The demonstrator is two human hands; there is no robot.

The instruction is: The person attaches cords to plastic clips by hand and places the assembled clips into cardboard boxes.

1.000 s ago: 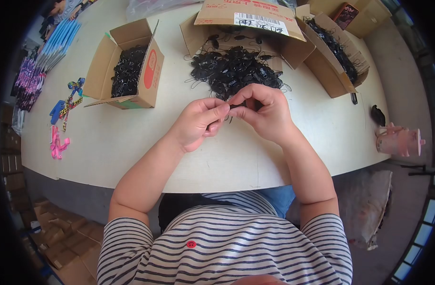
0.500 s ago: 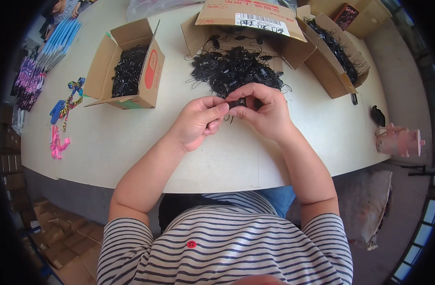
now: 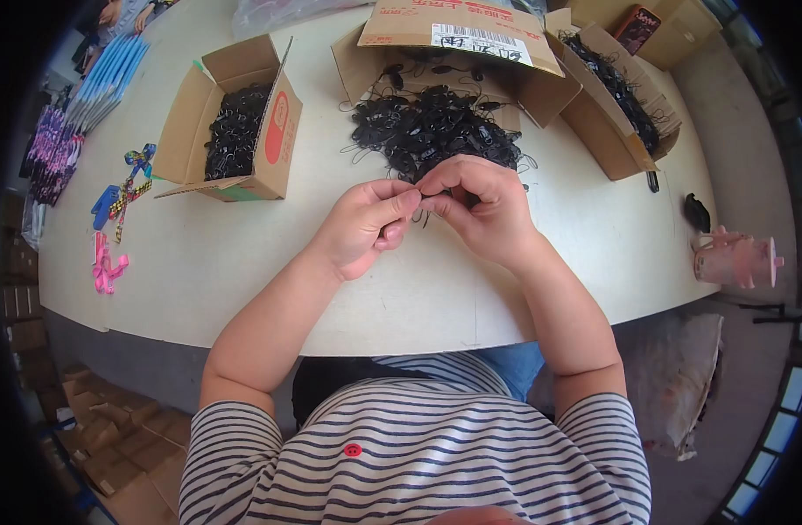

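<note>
My left hand (image 3: pixel 373 226) and my right hand (image 3: pixel 481 203) meet over the table in front of a heap of small black looped pieces (image 3: pixel 432 131). Each is closed in a pinch, thumb against forefinger. Between the fingertips is a small black looped piece, mostly hidden by the fingers; a thin dark loop (image 3: pixel 425 215) hangs just under them. The heap spills out of an open carton (image 3: pixel 401 33) lying with its mouth toward me. Behind my right fingers, the near edge of the heap is covered.
An open box (image 3: pixel 277 144) of small black parts stands left; a long carton (image 3: pixel 607 140) of black looped pieces sits right. Straps (image 3: pixel 130 192) and a blue stapler-like object (image 3: pixel 105 208) lie far left. A pink cup (image 3: pixel 735 262) stands near the right edge.
The fingers of my right hand have drawn closer together and curled downward, narrowing the gap between thumb and forefinger. My left hand stays nearly in place.
</note>
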